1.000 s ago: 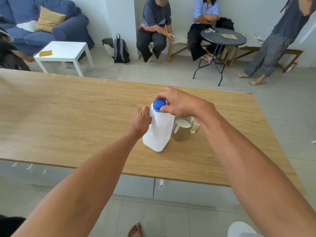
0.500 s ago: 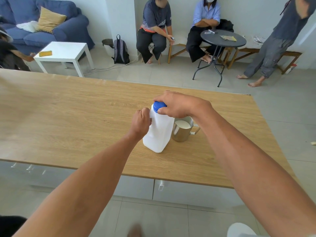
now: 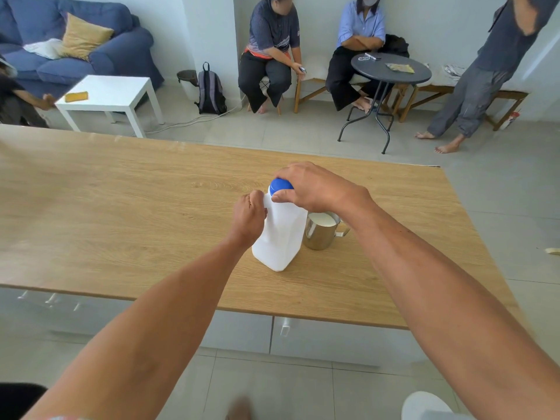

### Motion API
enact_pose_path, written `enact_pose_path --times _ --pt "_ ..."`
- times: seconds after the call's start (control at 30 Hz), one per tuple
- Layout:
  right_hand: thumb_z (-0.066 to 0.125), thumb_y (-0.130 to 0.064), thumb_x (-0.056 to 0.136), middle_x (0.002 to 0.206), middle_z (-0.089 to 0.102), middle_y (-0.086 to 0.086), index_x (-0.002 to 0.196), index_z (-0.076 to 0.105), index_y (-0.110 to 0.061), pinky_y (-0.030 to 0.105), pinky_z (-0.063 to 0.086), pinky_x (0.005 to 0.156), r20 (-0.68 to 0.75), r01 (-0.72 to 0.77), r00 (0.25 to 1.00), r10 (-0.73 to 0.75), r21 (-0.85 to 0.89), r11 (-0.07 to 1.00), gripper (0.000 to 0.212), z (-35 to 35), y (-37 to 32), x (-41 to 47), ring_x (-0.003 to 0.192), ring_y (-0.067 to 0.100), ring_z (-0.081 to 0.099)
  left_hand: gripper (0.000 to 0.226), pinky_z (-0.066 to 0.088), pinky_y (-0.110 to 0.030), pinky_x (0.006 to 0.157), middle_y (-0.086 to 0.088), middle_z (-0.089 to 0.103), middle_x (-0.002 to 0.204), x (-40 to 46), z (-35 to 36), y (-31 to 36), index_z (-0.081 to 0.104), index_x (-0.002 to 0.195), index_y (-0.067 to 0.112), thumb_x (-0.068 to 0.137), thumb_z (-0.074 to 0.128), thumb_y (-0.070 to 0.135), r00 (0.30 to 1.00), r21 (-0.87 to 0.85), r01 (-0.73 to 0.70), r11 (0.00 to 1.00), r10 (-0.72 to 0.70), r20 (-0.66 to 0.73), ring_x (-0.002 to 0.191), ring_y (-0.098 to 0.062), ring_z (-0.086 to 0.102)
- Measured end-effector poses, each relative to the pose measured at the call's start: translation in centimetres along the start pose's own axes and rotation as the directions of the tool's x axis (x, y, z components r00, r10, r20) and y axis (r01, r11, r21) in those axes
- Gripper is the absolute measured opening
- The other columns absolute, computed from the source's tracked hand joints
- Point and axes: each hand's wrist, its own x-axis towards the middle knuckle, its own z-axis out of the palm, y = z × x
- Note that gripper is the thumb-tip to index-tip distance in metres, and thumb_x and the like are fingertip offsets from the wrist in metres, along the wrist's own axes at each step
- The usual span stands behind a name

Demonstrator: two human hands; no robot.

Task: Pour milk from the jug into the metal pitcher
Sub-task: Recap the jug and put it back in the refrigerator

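Observation:
A white plastic milk jug (image 3: 281, 237) stands upright on the wooden table (image 3: 121, 213), its blue cap (image 3: 280, 185) on top. My left hand (image 3: 250, 218) grips the jug's handle on its left side. My right hand (image 3: 315, 187) curls over the blue cap, thumb and fingers round it. Just right of the jug, touching or nearly so, stands the metal pitcher (image 3: 321, 234) with white milk inside and its handle pointing right.
The table's far edge lies just beyond my hands and its right edge a little past the pitcher. Behind it are several people, a round dark table (image 3: 391, 69), a white side table (image 3: 112, 93) and a blue sofa (image 3: 75, 47).
My right hand has turned a little on the blue cap, fingers shifting round it. The jug, the pitcher and my left hand stay in place.

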Motion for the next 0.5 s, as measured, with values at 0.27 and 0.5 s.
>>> enact_pose_path --times 0.27,0.5 --pt "0.062 -0.056 0.099 0.142 0.054 -0.001 0.153 0.052 -0.021 0.043 0.042 0.114 -0.336 0.03 0.926 0.172 0.52 0.854 0.066 6.8 1.7 -1.7 0.132 0.021 0.05 0.037 0.028 -0.043 0.061 0.008 0.03 0.051 -0.1 -0.2 0.0 0.026 0.05 0.028 0.085 0.035 0.03 0.996 -0.427 0.08 0.901 -0.085 0.006 0.058 -0.021 0.026" --pt "0.044 -0.057 0.107 0.131 0.062 -0.022 0.137 0.064 -0.03 0.028 0.04 0.106 -0.173 -0.041 0.821 0.545 0.933 0.358 0.044 12.4 -1.2 -2.0 0.122 0.001 0.054 0.043 0.022 -0.04 0.059 0.01 0.026 0.051 1.0 -3.0 0.4 0.022 0.051 0.031 0.09 0.036 0.022 0.994 -0.478 0.057 0.876 -0.096 -0.058 0.055 -0.016 0.022"
